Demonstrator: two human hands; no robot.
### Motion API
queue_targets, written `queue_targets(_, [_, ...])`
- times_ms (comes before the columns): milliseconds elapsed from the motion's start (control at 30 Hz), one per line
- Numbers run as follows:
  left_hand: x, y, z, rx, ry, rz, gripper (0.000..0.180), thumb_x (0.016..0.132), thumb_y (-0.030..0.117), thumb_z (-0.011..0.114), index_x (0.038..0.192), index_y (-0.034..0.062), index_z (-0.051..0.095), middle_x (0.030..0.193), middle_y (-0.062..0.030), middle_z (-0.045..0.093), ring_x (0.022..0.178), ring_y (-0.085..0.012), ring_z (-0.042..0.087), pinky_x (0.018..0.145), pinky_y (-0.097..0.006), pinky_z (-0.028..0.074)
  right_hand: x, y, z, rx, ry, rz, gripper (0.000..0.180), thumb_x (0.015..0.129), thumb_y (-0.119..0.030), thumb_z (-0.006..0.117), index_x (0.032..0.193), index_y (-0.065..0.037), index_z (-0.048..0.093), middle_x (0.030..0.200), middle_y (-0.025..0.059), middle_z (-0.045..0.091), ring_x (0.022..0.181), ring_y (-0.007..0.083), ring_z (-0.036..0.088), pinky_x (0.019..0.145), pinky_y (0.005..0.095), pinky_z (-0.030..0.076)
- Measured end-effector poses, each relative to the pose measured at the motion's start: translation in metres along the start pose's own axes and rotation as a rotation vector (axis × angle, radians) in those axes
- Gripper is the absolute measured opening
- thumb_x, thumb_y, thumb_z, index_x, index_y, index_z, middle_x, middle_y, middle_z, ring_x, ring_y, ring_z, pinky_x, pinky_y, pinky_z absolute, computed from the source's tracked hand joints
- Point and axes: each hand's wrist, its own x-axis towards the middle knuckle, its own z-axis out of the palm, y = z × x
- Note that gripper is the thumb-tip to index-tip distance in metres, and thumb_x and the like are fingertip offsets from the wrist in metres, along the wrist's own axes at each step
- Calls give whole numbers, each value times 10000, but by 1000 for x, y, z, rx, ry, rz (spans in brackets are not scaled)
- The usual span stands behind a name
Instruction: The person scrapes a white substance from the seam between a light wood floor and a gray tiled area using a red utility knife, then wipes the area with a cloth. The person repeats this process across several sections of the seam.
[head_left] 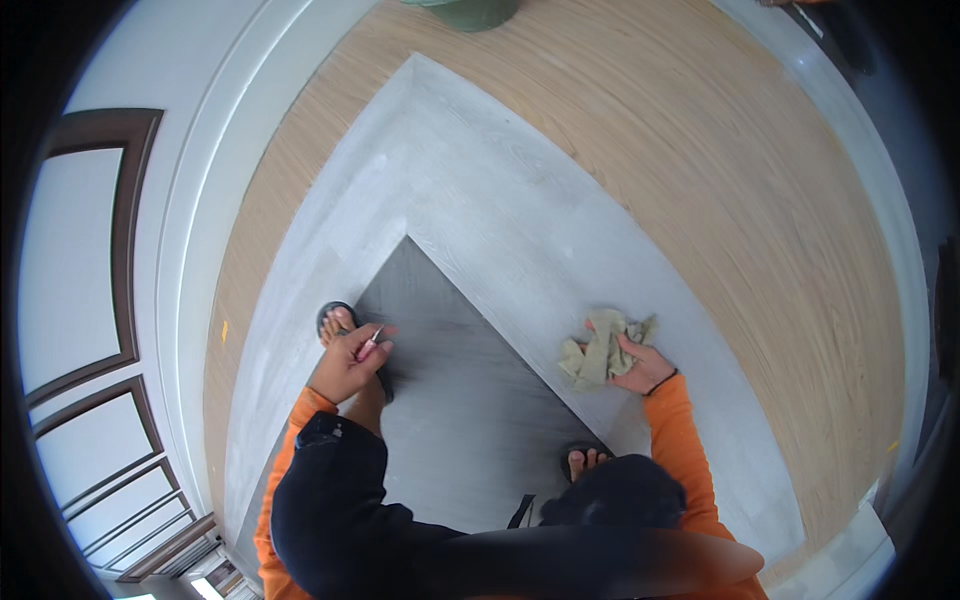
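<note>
At eight o'clock, the left hand [343,370] pinches a small pink-handled tool [367,349]; at four, the right hand [643,371] clutches crumpled pale-green cloth [602,350]; the hazy whitish plank border [470,170] looks part-wiped.

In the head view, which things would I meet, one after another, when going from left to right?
Upper dark-framed panel → left yellow mark → left hand → crumpled cloth → right yellow mark.

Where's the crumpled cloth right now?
In the head view, the cloth is right of centre, in the person's right hand, over the pale floor band.
</note>
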Motion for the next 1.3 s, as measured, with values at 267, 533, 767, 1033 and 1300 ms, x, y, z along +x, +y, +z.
queue_targets(267, [38,-122,-1,-272,-242,-153,325,998,350,671,1051,49,784,752,-61,713,822,-156,688,855,-316,520,-1,-2,7,39,181,-220,619,1081,-496,468,1514,-53,466,1499,159,555,1400,364,514,1186,550,377])
queue_targets(533, [113,-231,46,104,-530,149,539,1016,570,555,1033,88,796,1157,-136,731,1118,-271,645,955,-445,472,-16,55,102,-568,604,-296,546,948,-163,750,1434,-30,540,1377,144,628,1236,302,640,1053,475,532])
queue_targets(767, [148,-236,41,-67,-875,48,490,1033,517,553,1078,83,775,1048,-108,699,997,-230,621,861,-406,455,-69,165,221,-1316,1240,-210,385,896,-42,682,1275,-16,617,1136,219,729,1103,415,682,952,454,531])
queue_targets(1033, [138,-233,68,-114,-925,8,436,1052,457,551,1129,78,752,923,-75,662,858,-184,593,754,-362,436,-190,267,176,-1264,1685,23,461,820,27,572,1277,-24,602,1105,271,699,1105,470,642,929,515,511])
queue_targets(1300, [127,-244,83,-105,-889,46,387,1072,397,548,1181,73,729,798,-43,625,720,-138,566,647,-317,416,-124,290,3,-855,2061,-693,582,927,-160,529,1503,-97,488,1367,270,616,1294,439,575,1092,451,442])
